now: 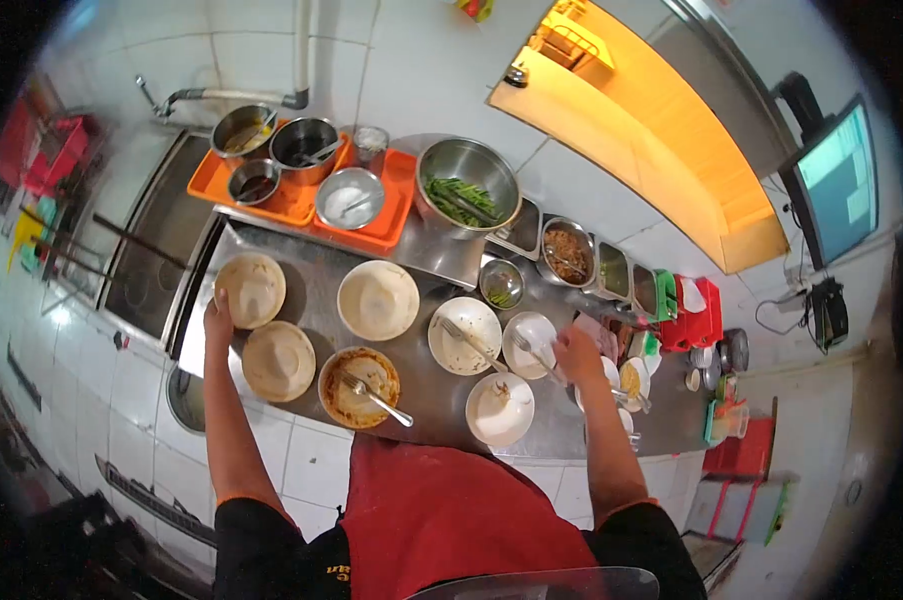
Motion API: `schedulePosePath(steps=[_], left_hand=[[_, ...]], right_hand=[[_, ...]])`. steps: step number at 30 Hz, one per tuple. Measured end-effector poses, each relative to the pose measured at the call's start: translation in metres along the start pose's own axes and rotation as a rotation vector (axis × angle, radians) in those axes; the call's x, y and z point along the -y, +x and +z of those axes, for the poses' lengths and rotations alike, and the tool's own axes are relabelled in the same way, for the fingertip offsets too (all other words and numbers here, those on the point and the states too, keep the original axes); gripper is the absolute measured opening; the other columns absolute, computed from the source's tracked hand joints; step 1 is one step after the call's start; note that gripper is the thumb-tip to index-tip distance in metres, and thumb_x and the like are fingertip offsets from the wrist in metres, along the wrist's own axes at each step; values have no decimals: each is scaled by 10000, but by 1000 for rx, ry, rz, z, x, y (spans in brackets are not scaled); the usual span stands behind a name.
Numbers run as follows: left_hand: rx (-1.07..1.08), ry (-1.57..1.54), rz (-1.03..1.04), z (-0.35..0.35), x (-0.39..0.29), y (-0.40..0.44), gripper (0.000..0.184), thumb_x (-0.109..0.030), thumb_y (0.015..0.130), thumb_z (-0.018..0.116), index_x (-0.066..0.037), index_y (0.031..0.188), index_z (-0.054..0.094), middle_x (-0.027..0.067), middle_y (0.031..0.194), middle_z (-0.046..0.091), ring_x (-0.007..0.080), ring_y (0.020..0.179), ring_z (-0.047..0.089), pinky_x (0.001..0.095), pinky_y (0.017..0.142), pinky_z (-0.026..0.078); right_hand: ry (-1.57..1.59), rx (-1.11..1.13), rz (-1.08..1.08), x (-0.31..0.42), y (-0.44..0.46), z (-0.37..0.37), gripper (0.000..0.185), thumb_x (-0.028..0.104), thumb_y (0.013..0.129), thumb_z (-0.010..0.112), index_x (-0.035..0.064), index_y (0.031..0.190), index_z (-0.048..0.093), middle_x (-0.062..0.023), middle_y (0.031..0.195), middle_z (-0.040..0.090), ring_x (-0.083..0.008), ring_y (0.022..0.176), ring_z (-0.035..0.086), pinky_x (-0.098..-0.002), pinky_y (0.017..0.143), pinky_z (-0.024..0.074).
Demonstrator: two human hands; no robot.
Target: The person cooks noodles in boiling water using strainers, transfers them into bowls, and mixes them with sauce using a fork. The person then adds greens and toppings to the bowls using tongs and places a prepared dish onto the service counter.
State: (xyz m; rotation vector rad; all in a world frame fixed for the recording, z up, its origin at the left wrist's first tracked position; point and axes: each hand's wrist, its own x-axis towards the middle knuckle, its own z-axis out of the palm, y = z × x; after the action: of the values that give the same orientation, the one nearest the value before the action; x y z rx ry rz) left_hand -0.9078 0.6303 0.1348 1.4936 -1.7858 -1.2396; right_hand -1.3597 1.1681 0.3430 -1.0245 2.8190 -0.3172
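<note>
At the counter's left end, my left hand (218,318) is closed on the rim of a cream bowl (251,288). My right hand (577,355) is at a white bowl (528,338) with a fork in it; its fingers are bent, and what they hold is too small to tell. Between the hands stand an empty bowl (378,300), a sauce-stained bowl (349,397) with a fork and a speckled white bowl (461,345) with a fork. Another cream bowl (278,370) is below my left hand, and a white bowl (499,409) with scraps lies nearer my apron.
Behind the bowls, orange trays (396,215) carry metal pots, beside a large pot of green vegetables (471,170). Food containers (567,250) line the wall on the right, near a red basket (693,312). A screen (836,185) hangs at the upper right.
</note>
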Motion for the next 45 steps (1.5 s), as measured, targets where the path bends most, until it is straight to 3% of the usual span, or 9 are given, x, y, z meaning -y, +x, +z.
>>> schedulePosePath(steps=[6, 9, 11, 18, 25, 28, 32, 38, 45], left_hand=[[-254, 220, 374, 13, -107, -114, 648, -268, 894, 701, 83, 1367, 433, 287, 1333, 513, 434, 1266, 473, 473, 1069, 380], [-175, 82, 360, 47, -124, -187, 638, -195, 893, 692, 57, 1402, 402, 261, 1379, 485, 391, 1318, 438, 451, 1109, 345], [-47, -59, 342, 71, -143, -229, 633, -183, 891, 688, 30, 1413, 400, 238, 1387, 484, 359, 1331, 434, 435, 1109, 349], [330, -264, 553, 136, -220, -239, 657, -186, 898, 708, -24, 1436, 365, 181, 1437, 430, 319, 1284, 477, 428, 1064, 405], [691, -1049, -576, 240, -362, -160, 865, -300, 910, 669, -113, 1528, 93, 206, 1400, 442, 367, 1240, 508, 541, 994, 468], [487, -932, -539, 289, -374, -140, 693, -170, 914, 584, -55, 1485, 207, 216, 1363, 466, 374, 1183, 545, 565, 945, 510], [758, -1036, -338, 324, -308, -100, 578, -46, 870, 488, 11, 1417, 310, 225, 1343, 487, 388, 1168, 557, 561, 970, 520], [730, -1006, -296, 296, -329, -192, 613, 74, 796, 427, 38, 1400, 329, 205, 1375, 480, 388, 1220, 544, 538, 1019, 503], [653, -948, -352, 294, -337, -364, 564, 77, 806, 442, 18, 1365, 395, 207, 1337, 526, 356, 1171, 588, 479, 1009, 513]], right_hand=[[146, -407, -525, 159, 121, -53, 142, 162, 914, 573, 34, 888, 628, -179, 874, 669, -392, 900, 633, -486, 792, 499], [-89, -357, -462, 192, 191, -26, 186, 209, 886, 611, 36, 920, 670, -166, 972, 697, -367, 941, 664, -479, 820, 516], [-284, 236, -134, 202, 227, -9, 255, 259, 839, 649, 47, 966, 712, -184, 1053, 702, -355, 987, 678, -478, 836, 526], [-282, -19, -121, 204, 219, -18, 276, 262, 822, 633, 42, 957, 731, -192, 1032, 711, -351, 1005, 684, -485, 826, 538], [150, -238, -50, 116, 83, -77, 295, 282, 882, 604, -1, 901, 685, -161, 826, 698, -318, 805, 682, -437, 744, 519], [714, -127, 78, 64, 40, -52, 280, 271, 900, 613, 1, 944, 671, -87, 760, 670, -204, 745, 651, -360, 679, 492], [893, -89, 121, 33, -22, -61, 256, 234, 922, 611, -9, 984, 662, -88, 766, 663, -181, 721, 623, -317, 661, 478], [643, -298, -19, 14, -61, -104, 298, 223, 884, 689, 19, 1098, 656, -107, 796, 668, -179, 650, 602, -309, 632, 478], [313, -31, -138, -14, -75, -134, 287, 259, 862, 652, 49, 1058, 641, -174, 846, 690, -380, 807, 666, -475, 709, 519]])
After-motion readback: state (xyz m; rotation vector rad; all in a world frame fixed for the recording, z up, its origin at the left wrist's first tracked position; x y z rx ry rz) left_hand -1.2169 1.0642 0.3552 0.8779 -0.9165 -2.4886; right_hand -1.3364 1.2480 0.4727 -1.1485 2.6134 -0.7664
